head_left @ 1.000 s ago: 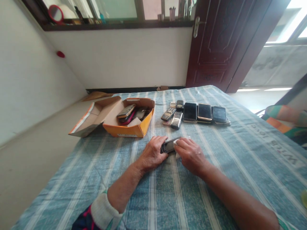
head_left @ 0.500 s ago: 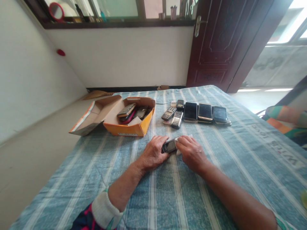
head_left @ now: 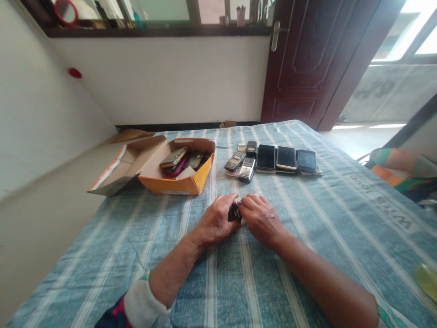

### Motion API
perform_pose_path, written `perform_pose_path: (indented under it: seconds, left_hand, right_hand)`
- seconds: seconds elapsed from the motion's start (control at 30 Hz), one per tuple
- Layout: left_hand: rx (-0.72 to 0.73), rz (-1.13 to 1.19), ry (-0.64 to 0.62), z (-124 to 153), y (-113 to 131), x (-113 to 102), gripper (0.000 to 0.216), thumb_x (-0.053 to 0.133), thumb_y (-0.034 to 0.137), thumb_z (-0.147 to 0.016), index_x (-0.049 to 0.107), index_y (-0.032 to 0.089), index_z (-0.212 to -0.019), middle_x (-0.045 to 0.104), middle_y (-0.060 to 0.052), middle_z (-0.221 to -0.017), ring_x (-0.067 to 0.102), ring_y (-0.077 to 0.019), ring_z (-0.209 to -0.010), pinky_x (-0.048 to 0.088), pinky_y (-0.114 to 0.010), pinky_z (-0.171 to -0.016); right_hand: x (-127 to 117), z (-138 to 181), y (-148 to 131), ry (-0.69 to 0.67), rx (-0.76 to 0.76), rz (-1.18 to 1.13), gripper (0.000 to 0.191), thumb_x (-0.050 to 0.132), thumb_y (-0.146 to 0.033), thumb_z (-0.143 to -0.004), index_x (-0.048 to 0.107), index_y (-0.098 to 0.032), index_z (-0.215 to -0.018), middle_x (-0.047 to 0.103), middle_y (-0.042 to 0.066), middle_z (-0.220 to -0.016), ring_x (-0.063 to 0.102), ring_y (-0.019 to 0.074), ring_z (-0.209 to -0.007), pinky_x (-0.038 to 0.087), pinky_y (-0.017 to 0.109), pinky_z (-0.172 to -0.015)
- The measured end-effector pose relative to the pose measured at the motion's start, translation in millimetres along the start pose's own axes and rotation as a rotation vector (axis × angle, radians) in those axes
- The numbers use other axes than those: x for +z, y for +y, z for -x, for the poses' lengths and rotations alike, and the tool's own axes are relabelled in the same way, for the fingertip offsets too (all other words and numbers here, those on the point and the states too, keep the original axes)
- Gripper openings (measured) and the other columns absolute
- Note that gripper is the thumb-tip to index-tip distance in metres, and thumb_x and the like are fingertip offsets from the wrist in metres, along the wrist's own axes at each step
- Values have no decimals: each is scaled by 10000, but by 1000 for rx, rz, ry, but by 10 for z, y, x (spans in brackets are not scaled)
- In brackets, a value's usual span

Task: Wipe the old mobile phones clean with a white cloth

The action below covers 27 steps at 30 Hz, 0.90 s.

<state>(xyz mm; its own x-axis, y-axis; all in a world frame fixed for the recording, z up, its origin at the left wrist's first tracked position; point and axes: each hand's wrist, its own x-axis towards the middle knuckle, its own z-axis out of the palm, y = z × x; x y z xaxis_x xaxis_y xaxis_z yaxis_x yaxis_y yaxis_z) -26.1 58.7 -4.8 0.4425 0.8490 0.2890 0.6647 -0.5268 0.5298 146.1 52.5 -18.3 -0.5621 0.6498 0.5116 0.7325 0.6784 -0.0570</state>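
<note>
Low over the striped cloth, my left hand (head_left: pixel 218 216) grips a dark mobile phone (head_left: pixel 233 213) by its left end, thumb on the near side and fingers on the far side. My right hand (head_left: pixel 261 219) is closed on a white wipe (head_left: pixel 243 219) and presses it against the phone, covering most of the screen. Only the phone's left end shows between the hands. Beyond them lie several older keypad phones, among them a silver-and-black one (head_left: pixel 247 170) and a dark one (head_left: pixel 235 161), beside a row of touchscreen phones (head_left: pixel 286 158).
An orange cardboard box (head_left: pixel 170 184) with its lid folded open to the left holds several phones (head_left: pixel 174 157). A blue striped tablecloth (head_left: pixel 164 278) covers the table. A yellow-green object (head_left: pixel 427 280) sits at the right edge. Behind stand a white wall and a dark red door (head_left: pixel 307 68).
My right hand has slid left along the phone with the wipe, now hiding the screen it left partly bare before. The whole view has shifted slightly.
</note>
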Motion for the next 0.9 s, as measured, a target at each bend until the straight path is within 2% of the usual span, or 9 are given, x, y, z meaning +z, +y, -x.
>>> perform_pose_path:
  seconds: [0.13,0.3,0.43,0.63,0.9]
  left_hand:
    - [-59,4,-48,-18,37,-85,536,698,209,-642,551,164,-1156,636,-42,-938,591,-221,-880,494,-371,-836]
    - [-106,59,-66,-6,24,-133,609,704,191,-611,532,162,-1195,632,-34,-959,599,-211,-896,498,-340,-835]
    - [-100,104,-59,3,-22,-121,603,665,167,-618,521,162,-1204,626,-49,-1015,607,-218,-940,503,-346,-859]
    - [-82,79,-53,-9,-41,-117,561,661,148,-613,536,182,-1159,623,-41,-1015,606,-217,-944,498,-357,-881]
    - [-33,7,-78,-6,-52,-85,578,691,217,-642,525,144,-1191,627,-51,-963,577,-226,-906,476,-371,-856]
  right_hand:
    - [-30,22,62,1,74,29,207,488,-117,-926,632,-165,-785,605,70,-838,501,217,-850,372,348,-775]
    - [5,8,-29,9,10,-32,191,491,-116,-924,628,-158,-797,605,69,-838,499,212,-854,368,338,-763]
    - [39,-34,-129,9,-50,-99,164,501,-113,-920,627,-160,-826,618,71,-885,510,214,-891,361,347,-771]
    - [17,-65,-161,-25,-17,-103,187,519,-102,-903,617,-179,-764,616,56,-846,507,207,-852,348,350,-747]
    - [-91,81,-166,-49,-43,-154,205,503,-76,-885,612,-163,-735,607,57,-823,502,200,-842,347,337,-731]
